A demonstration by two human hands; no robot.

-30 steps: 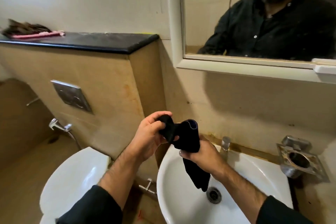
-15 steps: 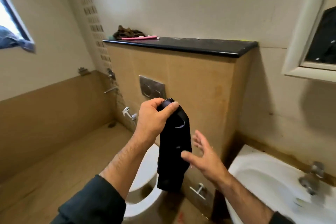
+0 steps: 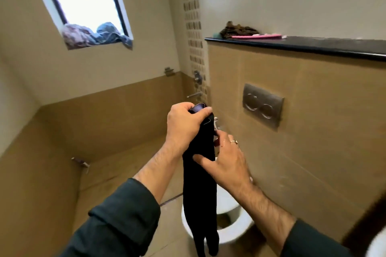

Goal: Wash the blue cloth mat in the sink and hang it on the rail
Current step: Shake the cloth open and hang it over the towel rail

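Observation:
The dark blue cloth mat (image 3: 199,190) hangs down in a long wrung strip in the middle of the head view, over the toilet. My left hand (image 3: 183,124) grips its top end in a fist. My right hand (image 3: 226,162) takes the strip lower down, thumb across the front and fingers behind it. No sink and no rail show in this frame.
A white toilet bowl (image 3: 234,221) stands below the cloth against a tan tiled wall with a metal flush plate (image 3: 262,104). A black ledge (image 3: 313,47) carries a brown rag and a pink stick. Clothes lie on the window sill (image 3: 96,36). Taps (image 3: 197,78) stand in the far corner.
My view has swung left, from the sink to the toilet corner and window. The left hand kept the cloth's top; the right hand let go, then took the hanging strip lower down.

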